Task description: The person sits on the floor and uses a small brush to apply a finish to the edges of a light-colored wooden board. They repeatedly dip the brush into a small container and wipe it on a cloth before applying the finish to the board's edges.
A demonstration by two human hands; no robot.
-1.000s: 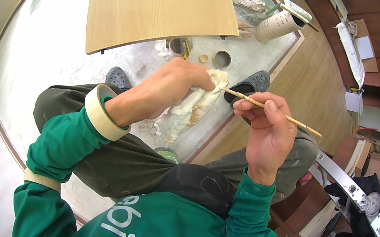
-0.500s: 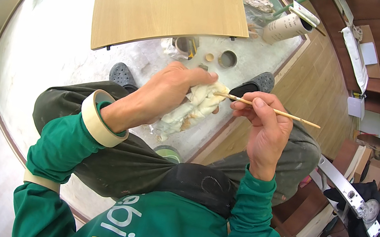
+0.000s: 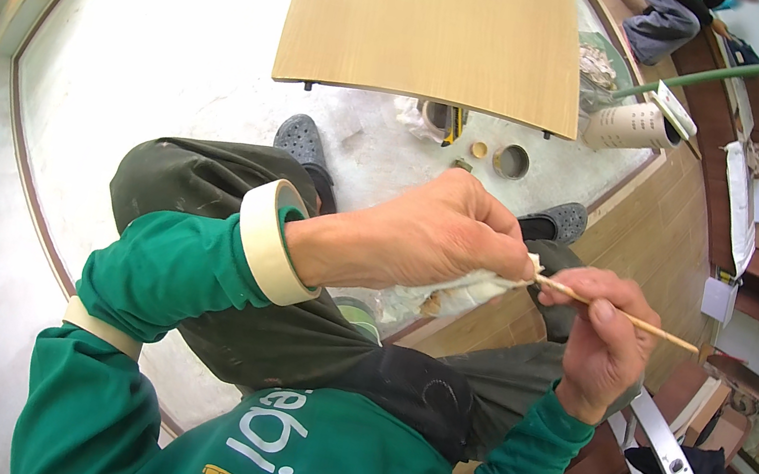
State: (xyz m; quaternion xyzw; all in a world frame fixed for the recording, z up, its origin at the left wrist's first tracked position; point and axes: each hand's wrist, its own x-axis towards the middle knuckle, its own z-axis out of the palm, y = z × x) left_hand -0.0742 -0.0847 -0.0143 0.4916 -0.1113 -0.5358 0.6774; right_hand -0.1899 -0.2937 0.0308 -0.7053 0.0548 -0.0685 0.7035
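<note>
My left hand point(image 3: 447, 231) is closed on a crumpled white rag point(image 3: 484, 291) with brownish stains. Its thumb and fingers press the cloth around the tip of a thin paintbrush point(image 3: 662, 334), so the bristles are hidden. The brush's pale wooden handle points right, pinched between the thumb and fingers of my right hand point(image 3: 606, 343). Both hands are above my lap, close together. A cream tape roll point(image 3: 258, 246) rings my left forearm near the wrist, and another tape roll point(image 3: 104, 328) sits higher up the green sleeve.
Ahead stands a light wood panel point(image 3: 437, 24) on small black feet. By its near edge are a grey-filled cup point(image 3: 511, 162), a small tan disc point(image 3: 479, 150) and a yellow utility knife point(image 3: 455, 126). A printed tube point(image 3: 632, 127), metal rail point(image 3: 673, 472) and another person point(image 3: 661, 23) are rightward.
My view has shifted, so the panel and cups appear farther right. My left hand has turned over the rag and closed around the brush tip, hiding much of the cloth.
</note>
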